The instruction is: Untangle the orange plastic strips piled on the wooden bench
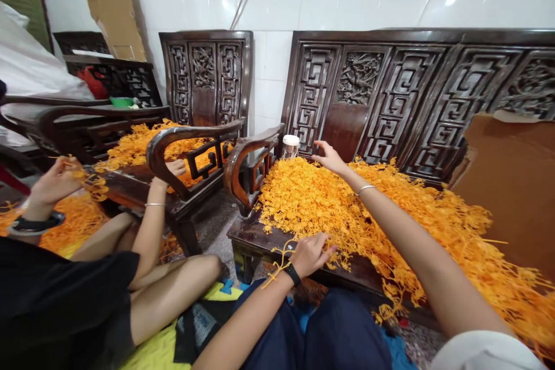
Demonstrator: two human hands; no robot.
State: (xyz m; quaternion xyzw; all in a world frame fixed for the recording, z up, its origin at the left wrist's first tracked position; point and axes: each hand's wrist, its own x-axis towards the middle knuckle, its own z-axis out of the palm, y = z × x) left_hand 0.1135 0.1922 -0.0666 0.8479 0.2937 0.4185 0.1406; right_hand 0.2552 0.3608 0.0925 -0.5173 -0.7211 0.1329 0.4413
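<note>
A large heap of orange plastic branched pieces [303,191] covers the bench seat in front of me. My left hand [309,255], with a black watch at the wrist, is at the heap's front edge. Its fingers are curled around a thin orange plastic piece [281,260], whose branched end sticks out over the wrist. Above the back of the heap hovers my right hand [330,157], a silver bangle on its wrist. Those fingers are spread with nothing visible in them. Close to them stands a clear jar with a white lid [290,145].
A co-worker's hands [58,180] work at left beside another orange heap [143,141] on a carved armchair [206,78]. The bench's curved armrest [245,170] rises left of my heap. Cardboard [511,179] leans at right. More orange pieces lie on the floor.
</note>
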